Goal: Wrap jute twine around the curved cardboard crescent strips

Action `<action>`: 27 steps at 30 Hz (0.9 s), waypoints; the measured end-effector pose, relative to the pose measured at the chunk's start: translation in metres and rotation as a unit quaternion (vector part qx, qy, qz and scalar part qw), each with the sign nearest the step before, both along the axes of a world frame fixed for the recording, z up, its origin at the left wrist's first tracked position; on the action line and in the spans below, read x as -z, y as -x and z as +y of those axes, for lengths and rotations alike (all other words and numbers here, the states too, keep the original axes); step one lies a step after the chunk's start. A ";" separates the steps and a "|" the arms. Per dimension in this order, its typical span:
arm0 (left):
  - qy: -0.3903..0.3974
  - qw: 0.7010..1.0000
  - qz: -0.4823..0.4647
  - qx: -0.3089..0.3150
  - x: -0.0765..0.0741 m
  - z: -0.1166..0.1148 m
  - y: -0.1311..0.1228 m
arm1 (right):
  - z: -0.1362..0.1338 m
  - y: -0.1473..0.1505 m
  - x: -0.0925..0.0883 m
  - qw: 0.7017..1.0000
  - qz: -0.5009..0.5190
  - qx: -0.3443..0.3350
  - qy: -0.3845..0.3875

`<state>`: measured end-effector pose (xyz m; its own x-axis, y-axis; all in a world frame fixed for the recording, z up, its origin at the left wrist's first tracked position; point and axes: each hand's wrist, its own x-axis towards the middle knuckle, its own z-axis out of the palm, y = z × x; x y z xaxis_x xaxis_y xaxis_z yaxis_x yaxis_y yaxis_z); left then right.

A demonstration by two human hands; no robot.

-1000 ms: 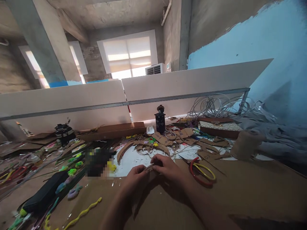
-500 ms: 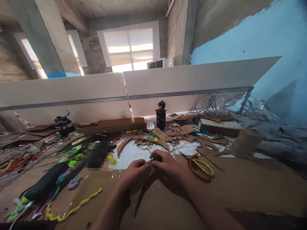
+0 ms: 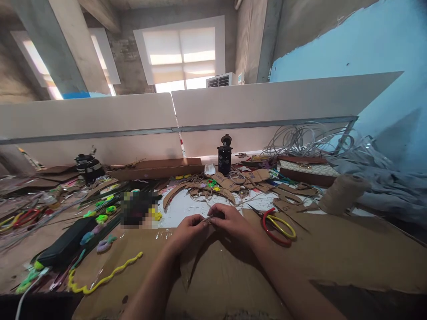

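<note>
Left hand [image 3: 191, 230] and right hand [image 3: 230, 222] both pinch a thin brown strip [image 3: 207, 219] at frame centre, likely steadying it from both sides, with scissors [image 3: 266, 218] right of centre, presumably for easy reach.

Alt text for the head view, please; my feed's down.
The left hand and right hand pinch a thin brown strip above cardboard. Scissors lie to their right, a wavy yellow strand to their left, and a black bottle stands beyond.

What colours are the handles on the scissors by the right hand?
One handle is red and the other yellow; the scissors show best in the head view.
</note>
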<state>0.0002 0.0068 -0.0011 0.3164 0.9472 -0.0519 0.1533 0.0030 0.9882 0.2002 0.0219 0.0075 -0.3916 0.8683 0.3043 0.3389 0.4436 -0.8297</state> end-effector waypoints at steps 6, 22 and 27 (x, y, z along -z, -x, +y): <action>-0.018 1.000 0.019 0.014 -0.004 0.001 0.003 | -0.002 0.001 -0.002 1.000 0.000 -0.008 -0.001; -0.014 0.999 0.025 0.030 0.003 0.002 0.004 | -0.003 0.000 0.000 0.999 -0.008 -0.020 0.025; -0.011 0.998 0.065 0.019 0.004 0.000 0.001 | 0.002 0.000 0.009 0.998 -0.007 -0.035 0.047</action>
